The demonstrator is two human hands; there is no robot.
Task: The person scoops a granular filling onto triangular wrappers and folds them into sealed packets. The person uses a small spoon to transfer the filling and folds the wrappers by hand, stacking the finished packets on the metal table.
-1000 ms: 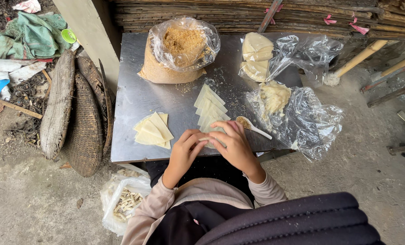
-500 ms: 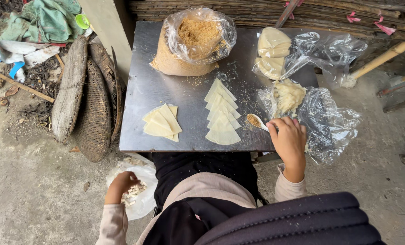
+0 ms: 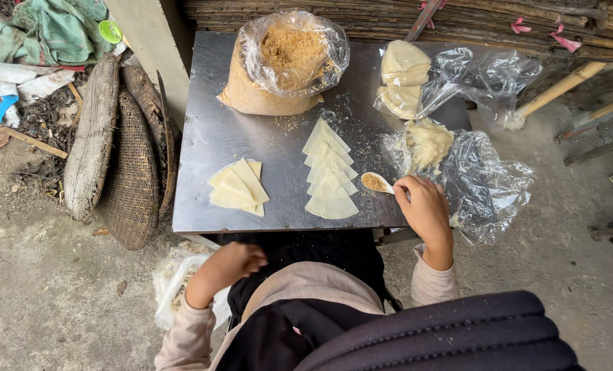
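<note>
My right hand [image 3: 423, 206] holds a white spoon [image 3: 377, 183] filled with brown crumbs, hovering just right of a fanned row of pale triangular wrappers [image 3: 330, 170] on the metal table [image 3: 210, 130]. A second small pile of triangular wrappers [image 3: 239, 189] lies at the table's front left. My left hand [image 3: 234, 264] is below the table edge, curled over a white plastic bag [image 3: 176, 278] on the ground; I cannot tell if it holds anything.
An open plastic bag of brown crumbs [image 3: 286, 62] stands at the table's back. Clear bags with pale dough pieces [image 3: 402, 79] and a yellowish lump [image 3: 426, 144] lie at the right. Woven baskets [image 3: 121, 151] lean left of the table on the concrete ground.
A second ago both hands were together over the table's front edge. The left hand dropped to the bag on the ground and is now rising; the right hand moved right with the spoon.
</note>
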